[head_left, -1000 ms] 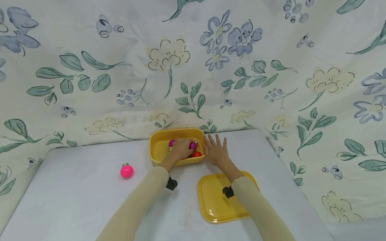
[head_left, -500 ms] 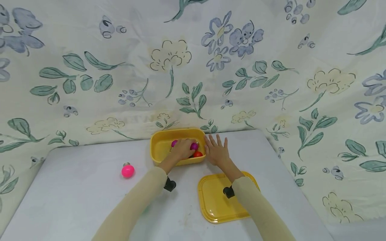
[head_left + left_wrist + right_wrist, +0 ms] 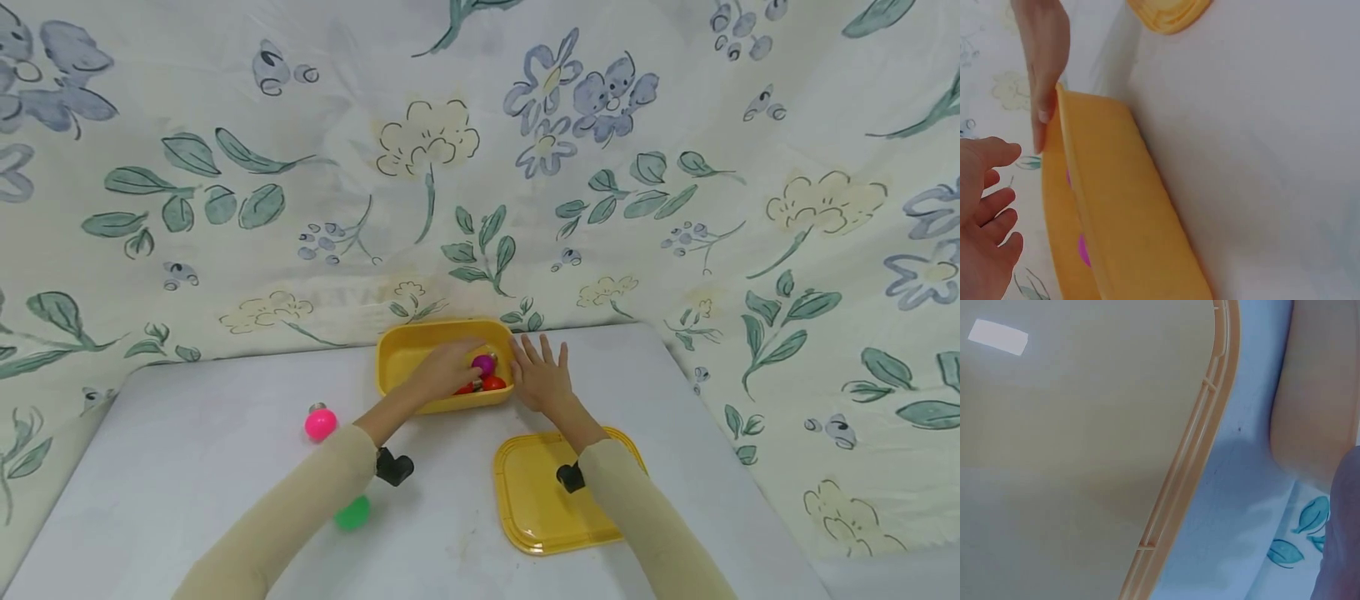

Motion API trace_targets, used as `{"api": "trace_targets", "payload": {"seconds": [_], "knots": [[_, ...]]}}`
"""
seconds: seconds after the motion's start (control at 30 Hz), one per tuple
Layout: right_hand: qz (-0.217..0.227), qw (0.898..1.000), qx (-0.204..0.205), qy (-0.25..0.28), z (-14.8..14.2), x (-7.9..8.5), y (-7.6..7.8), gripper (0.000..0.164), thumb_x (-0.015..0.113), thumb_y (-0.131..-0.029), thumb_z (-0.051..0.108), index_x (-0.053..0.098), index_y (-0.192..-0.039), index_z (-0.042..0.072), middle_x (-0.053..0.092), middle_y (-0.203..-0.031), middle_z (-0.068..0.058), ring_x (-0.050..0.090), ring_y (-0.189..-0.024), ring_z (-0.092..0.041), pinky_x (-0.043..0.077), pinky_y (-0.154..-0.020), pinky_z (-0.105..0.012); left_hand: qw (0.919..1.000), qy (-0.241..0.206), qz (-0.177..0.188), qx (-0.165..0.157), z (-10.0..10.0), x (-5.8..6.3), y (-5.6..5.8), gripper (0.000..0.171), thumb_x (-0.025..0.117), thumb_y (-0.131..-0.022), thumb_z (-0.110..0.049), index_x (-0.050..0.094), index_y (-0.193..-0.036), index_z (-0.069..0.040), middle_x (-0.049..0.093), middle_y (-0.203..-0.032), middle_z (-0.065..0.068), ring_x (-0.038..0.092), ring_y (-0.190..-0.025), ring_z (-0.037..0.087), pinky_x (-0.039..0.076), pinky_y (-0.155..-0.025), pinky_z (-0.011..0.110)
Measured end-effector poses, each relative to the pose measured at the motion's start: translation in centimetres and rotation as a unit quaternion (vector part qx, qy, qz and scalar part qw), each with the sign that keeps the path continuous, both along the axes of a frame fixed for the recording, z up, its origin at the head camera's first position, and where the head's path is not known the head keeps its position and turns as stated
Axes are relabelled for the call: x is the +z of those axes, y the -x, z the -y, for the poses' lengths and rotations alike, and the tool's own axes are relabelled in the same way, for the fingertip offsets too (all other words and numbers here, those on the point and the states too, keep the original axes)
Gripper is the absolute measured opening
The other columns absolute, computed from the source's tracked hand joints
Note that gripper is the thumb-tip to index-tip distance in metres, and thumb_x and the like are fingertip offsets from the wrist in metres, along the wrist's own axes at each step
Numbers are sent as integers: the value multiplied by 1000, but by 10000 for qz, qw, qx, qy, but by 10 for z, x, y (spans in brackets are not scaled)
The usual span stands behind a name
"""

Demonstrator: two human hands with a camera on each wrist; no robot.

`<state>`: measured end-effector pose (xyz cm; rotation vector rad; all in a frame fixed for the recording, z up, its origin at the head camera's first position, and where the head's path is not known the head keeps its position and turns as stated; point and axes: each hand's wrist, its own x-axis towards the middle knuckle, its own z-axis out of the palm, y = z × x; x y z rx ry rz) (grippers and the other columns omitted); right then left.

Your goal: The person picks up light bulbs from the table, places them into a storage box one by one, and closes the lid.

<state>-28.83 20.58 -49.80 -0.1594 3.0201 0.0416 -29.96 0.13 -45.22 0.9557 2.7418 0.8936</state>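
A yellow plastic box stands at the back of the table, holding several small round things, among them a purple ball with a metallic cap and a red ball. My left hand is over the box; in the left wrist view its fingers are loosely bent and hold nothing. Straight-fingered, my right hand rests against the box's right end. To the left on the table lies a bright pink ball with a silvery cap. Beside my left sleeve a green round thing shows, partly covered.
A yellow lid lies flat on the white table, partly under my right forearm. Behind the table hangs a flower-printed cloth, close to the box's back wall. Each wrist bears a small black camera mount.
My left hand has lifted and drawn back slightly in the box, its forearm swinging left. The green round thing has come into view beside the sleeve. My right hand stays against the box.
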Motion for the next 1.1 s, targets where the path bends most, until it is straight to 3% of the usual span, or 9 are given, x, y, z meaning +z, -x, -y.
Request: {"api": "trace_targets", "payload": {"seconds": [0.23, 0.5, 0.83, 0.97, 1.1], "knots": [[39, 10000, 31, -86, -1, 1, 1, 56, 15, -109, 41, 4, -162, 25, 9, -166, 0, -1, -151, -32, -3, -117, -61, 9990, -412, -73, -183, 18, 5, -8, 52, 69, -94, -10, 52, -142, -1, 54, -142, 16, 49, -133, 33, 42, -107, 46], [7, 10000, 32, -90, -1, 1, 0, 57, 16, -109, 41, 6, -162, 25, 11, -166, -1, 1, -151, -33, -2, -117, -62, 9985, -507, -120, -154, 43, 13, -27, 53, 68, -92, -7, 52, -142, 1, 54, -142, 19, 50, -131, 36, 45, -104, 50], [33, 10000, 5, -44, 1, 1, -1, 57, 19, -109, 41, 6, -162, 25, 11, -166, -1, 1, -152, -33, -2, -117, -62, 9986, -377, -290, 229, 87, 17, -40, 53, 69, -92, -8, 52, -141, 2, 54, -141, 20, 46, -133, 40, 39, -107, 56], [63, 10000, 12, -62, 1, 1, -1, 57, 17, -109, 41, 5, -162, 25, 9, -166, -1, 0, -152, -32, -3, -117, -61, 9982, -327, -176, 463, 108, 15, -44, 54, 69, -93, -7, 49, -143, 3, 50, -143, 24, 43, -134, 43, 37, -108, 58], [0, 10000, 41, 8, 0, 0, -1, 56, 17, -109, 40, 7, -162, 24, 11, -166, -1, 2, -151, -33, -2, -117, -61, 9971, -332, -197, 663, 126, 13, -48, 55, 69, -92, -5, 48, -143, 4, 49, -144, 26, 48, -129, 45, 43, -103, 57]]}}
